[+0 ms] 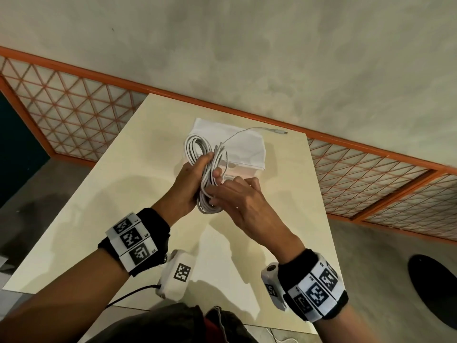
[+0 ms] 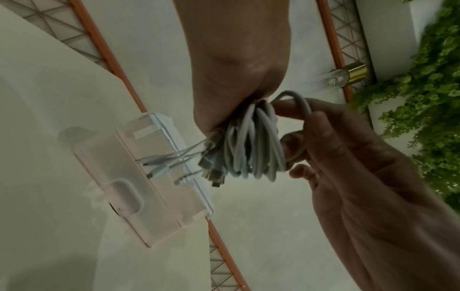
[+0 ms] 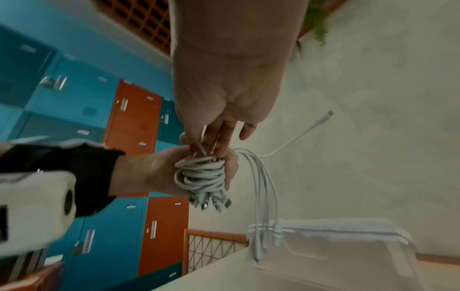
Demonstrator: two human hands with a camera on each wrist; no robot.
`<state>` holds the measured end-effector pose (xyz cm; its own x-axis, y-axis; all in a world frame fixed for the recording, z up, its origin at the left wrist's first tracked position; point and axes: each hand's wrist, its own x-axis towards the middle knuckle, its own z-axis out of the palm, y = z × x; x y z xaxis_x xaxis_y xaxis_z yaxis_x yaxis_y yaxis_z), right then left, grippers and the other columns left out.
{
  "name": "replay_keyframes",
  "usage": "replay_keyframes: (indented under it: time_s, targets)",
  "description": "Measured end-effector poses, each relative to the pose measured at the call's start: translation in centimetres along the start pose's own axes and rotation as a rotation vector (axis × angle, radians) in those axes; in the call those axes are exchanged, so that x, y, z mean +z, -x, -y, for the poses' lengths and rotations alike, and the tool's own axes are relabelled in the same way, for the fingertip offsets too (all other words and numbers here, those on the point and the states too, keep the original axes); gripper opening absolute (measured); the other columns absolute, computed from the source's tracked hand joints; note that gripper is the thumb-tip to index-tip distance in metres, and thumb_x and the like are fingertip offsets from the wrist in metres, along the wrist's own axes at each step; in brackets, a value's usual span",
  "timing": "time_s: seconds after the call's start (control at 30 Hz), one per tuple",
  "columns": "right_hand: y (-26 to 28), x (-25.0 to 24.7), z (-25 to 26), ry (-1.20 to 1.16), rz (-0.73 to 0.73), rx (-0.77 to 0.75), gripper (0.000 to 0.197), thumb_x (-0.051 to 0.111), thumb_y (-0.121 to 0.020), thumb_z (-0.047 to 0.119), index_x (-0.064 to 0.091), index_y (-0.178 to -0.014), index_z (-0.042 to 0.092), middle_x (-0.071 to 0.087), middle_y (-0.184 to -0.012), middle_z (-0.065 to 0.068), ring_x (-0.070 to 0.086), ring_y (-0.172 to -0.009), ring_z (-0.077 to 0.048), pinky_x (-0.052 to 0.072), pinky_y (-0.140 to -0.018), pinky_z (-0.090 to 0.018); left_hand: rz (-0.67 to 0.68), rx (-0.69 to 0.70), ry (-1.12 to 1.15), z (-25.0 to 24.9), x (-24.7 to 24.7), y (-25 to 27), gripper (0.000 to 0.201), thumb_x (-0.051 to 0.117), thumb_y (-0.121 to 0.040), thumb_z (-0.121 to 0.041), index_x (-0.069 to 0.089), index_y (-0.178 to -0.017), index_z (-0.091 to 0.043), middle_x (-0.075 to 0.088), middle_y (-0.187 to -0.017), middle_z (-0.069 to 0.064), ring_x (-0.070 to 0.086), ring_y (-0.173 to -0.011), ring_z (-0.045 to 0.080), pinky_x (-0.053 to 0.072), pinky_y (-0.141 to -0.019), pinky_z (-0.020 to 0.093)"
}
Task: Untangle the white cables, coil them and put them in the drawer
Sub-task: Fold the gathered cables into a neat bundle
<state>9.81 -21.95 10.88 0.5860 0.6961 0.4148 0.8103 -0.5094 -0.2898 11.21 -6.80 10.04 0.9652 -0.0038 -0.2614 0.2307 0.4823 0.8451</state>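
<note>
My left hand (image 1: 197, 173) grips a coiled bundle of white cables (image 1: 197, 147) round its middle, held above the table. Loops stick out past the fist on both sides. The right hand (image 1: 220, 191) pinches one loop of the bundle (image 2: 254, 149) between thumb and fingers (image 2: 293, 106), right beside the left fist. Several plug ends (image 3: 211, 202) hang from the bundle, and one loose end (image 1: 279, 131) trails toward the far table edge. A white translucent plastic drawer (image 1: 244, 154) lies on the table just beyond my hands, also seen from the left wrist as the drawer (image 2: 154, 177).
The cream table (image 1: 111, 206) has edges on the left, right and far side. Orange-framed lattice screens (image 1: 74, 107) stand on the floor behind it. A dark round object (image 1: 432, 288) lies on the floor at right. Blue and orange lockers (image 3: 87, 118) stand to the left.
</note>
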Motion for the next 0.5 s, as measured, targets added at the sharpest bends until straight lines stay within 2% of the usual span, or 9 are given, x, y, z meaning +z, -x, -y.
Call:
replay_keyframes:
  time_s: [0.1, 0.2, 0.3, 0.4, 0.43, 0.5]
  targets:
    - [0.0, -0.1, -0.1, 0.023, -0.019, -0.039, 0.026, 0.047, -0.093, 0.025, 0.068, -0.108, 0.022, 0.057, -0.086, 0.004, 0.038, -0.079, -0.012, 0.019, -0.071, -0.024, 0.000, -0.034, 0.138, -0.1, 0.0, -0.5, 0.031, 0.049, -0.092, -0.038, 0.050, -0.071, -0.015, 0.050, -0.054, 0.000, 0.052, -0.048, 0.013, 0.045, -0.045, 0.020]
    - [0.6, 0.6, -0.2, 0.033, 0.023, -0.039, 0.027, 0.045, -0.095, 0.024, 0.066, -0.113, 0.023, 0.054, -0.086, 0.002, 0.038, -0.078, -0.014, 0.030, -0.072, -0.031, 0.027, 0.003, 0.108, -0.2, -0.3, -0.6, 0.030, 0.065, -0.080, -0.044, 0.053, -0.071, -0.018, 0.050, -0.055, -0.002, 0.052, -0.051, 0.013, 0.047, -0.050, 0.022]
    - [1.0, 1.2, -0.7, 0.073, -0.016, -0.063, 0.022, 0.055, -0.092, 0.013, 0.068, -0.107, 0.020, 0.056, -0.084, 0.001, 0.041, -0.075, -0.016, 0.036, -0.070, -0.035, 0.054, 0.104, -0.081, 0.4, -0.6, -0.5, 0.022, 0.074, -0.072, -0.030, 0.057, -0.069, -0.014, 0.053, -0.057, 0.002, 0.054, -0.051, 0.013, 0.047, -0.050, 0.022]
    - [1.0, 1.4, -0.5, 0.083, -0.078, -0.071, 0.010, 0.067, -0.084, 0.007, 0.071, -0.091, 0.014, 0.057, -0.076, -0.003, 0.044, -0.067, -0.020, 0.040, -0.063, -0.035, 0.082, 0.126, -0.100, 0.7, -0.4, -0.4, 0.018, 0.075, -0.070, -0.022, 0.059, -0.068, -0.012, 0.056, -0.060, 0.005, 0.056, -0.049, 0.014, 0.048, -0.050, 0.022]
    - [1.1, 1.3, -0.4, 0.040, -0.077, -0.060, 0.004, 0.069, -0.083, 0.011, 0.071, -0.087, 0.012, 0.059, -0.075, -0.003, 0.047, -0.066, -0.021, 0.041, -0.061, -0.036, 0.096, 0.128, -0.090, 0.7, -0.3, -0.3, 0.016, 0.073, -0.071, -0.021, 0.060, -0.066, -0.013, 0.057, -0.058, 0.004, 0.056, -0.049, 0.013, 0.048, -0.049, 0.021]
    - [1.1, 0.6, -0.2, -0.094, -0.058, 0.000, 0.013, 0.069, -0.083, 0.025, 0.070, -0.084, 0.012, 0.062, -0.076, -0.001, 0.053, -0.068, -0.020, 0.046, -0.062, -0.036, 0.121, 0.133, -0.107, 0.8, -0.4, -0.3, 0.012, 0.070, -0.073, -0.020, 0.064, -0.066, -0.013, 0.059, -0.057, 0.003, 0.058, -0.050, 0.012, 0.049, -0.050, 0.021]
